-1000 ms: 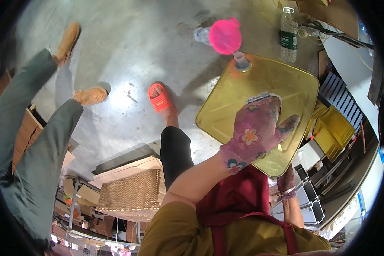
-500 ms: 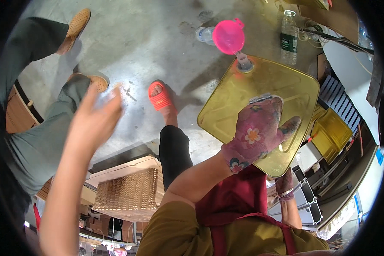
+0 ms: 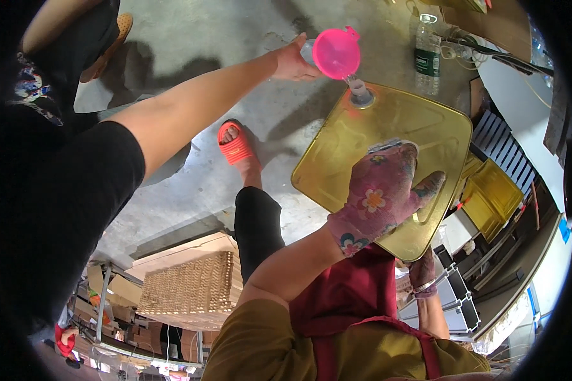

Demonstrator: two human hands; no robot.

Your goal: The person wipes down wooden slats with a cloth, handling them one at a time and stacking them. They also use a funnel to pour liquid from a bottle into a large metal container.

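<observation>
Plainly, the work centres on the big yellow metal can [image 3: 388,127] right of the frame's middle, lying with its broad face toward me on the grey concrete floor [image 3: 171,38]. My left hand [image 3: 381,197], in a flowered pink glove, lies flat on that face with fingers spread. It grips nothing and only presses down to steady the can. My right hand [image 3: 422,276], gloved as well, sits lower at the can's near edge, half hidden by it. I cannot tell whether it is curled round the rim or merely resting against it.

As for what is done, the can is braced and a pink funnel [image 3: 337,54] stands in the spout [image 3: 360,94] at the can's upper left corner. Another person's bare hand [image 3: 292,60] reaches in from the left and touches the funnel's rim. It seems to have something small and clear tucked behind the funnel, but I cannot make out what.

I see no liquid in the funnel or running from it, and the can's walls hide its level. So I judge the setting-up finished and any filling either barely begun or not begun.

A water bottle with a green label [image 3: 430,54] stands just beyond the can, and a foot in an orange sandal [image 3: 236,143] sits to its left.
</observation>
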